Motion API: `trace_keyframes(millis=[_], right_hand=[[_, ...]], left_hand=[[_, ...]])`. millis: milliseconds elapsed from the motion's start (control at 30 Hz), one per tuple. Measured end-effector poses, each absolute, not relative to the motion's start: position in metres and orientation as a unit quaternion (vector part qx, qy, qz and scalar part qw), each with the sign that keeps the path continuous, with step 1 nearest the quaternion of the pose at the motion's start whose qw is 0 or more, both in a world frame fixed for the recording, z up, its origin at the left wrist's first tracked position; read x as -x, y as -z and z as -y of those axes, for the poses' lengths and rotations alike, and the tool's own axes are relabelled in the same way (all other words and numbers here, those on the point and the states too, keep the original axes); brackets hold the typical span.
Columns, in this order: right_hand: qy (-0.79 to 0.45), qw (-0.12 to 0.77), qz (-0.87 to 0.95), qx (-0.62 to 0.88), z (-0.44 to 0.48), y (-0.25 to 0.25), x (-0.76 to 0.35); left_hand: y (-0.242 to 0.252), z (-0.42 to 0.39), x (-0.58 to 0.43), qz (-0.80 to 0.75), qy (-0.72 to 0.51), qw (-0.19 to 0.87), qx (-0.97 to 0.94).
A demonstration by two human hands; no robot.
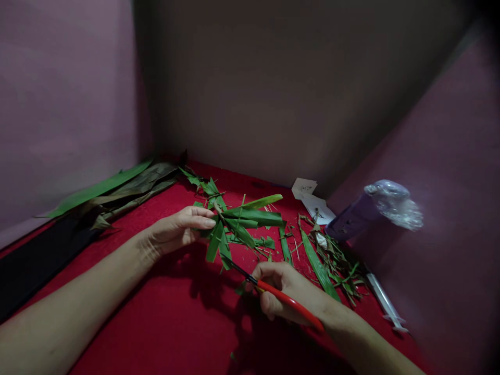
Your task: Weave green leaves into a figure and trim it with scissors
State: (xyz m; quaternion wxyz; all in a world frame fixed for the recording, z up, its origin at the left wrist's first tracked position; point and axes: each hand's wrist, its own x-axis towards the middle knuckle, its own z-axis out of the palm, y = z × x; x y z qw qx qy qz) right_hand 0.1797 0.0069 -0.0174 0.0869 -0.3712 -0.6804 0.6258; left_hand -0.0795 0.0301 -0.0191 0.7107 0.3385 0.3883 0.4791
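Observation:
My left hand pinches a bunch of green leaf strips and holds it just above the red cloth. My right hand grips red-handled scissors; their dark blades point up and left and touch the lower edge of the leaf bunch near its stem. Cut leaf scraps lie scattered to the right of both hands.
Long green and dried leaves lie at the back left beside a dark strip. White paper pieces sit near the back wall. A purple bottle with a plastic-wrapped top and a white syringe-like tool lie on the right.

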Motion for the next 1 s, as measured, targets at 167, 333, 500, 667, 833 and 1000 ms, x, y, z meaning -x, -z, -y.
trace_keyframes(millis=[167, 333, 500, 667, 833, 1000], right_hand=[[-0.627, 0.093, 0.683, 0.362, -0.006, 0.017, -0.181], [-0.633, 0.094, 0.672, 0.373, -0.005, 0.016, -0.18], [-0.647, 0.104, 0.655, 0.377, -0.005, 0.02, -0.18], [-0.659, 0.121, 0.638, 0.379, -0.006, 0.029, -0.184], [-0.671, 0.126, 0.609, 0.403, -0.005, 0.03, -0.183], [-0.672, 0.12, 0.596, 0.423, -0.003, 0.024, -0.179]], left_hand=[[0.019, -0.03, 0.08, -0.398, -0.479, 0.707, -0.336], [0.021, -0.03, 0.079, -0.397, -0.478, 0.706, -0.341], [0.023, -0.031, 0.08, -0.395, -0.481, 0.704, -0.341], [0.024, -0.031, 0.081, -0.391, -0.479, 0.707, -0.345], [0.022, -0.03, 0.079, -0.393, -0.483, 0.706, -0.337], [0.023, -0.031, 0.079, -0.4, -0.485, 0.701, -0.337]])
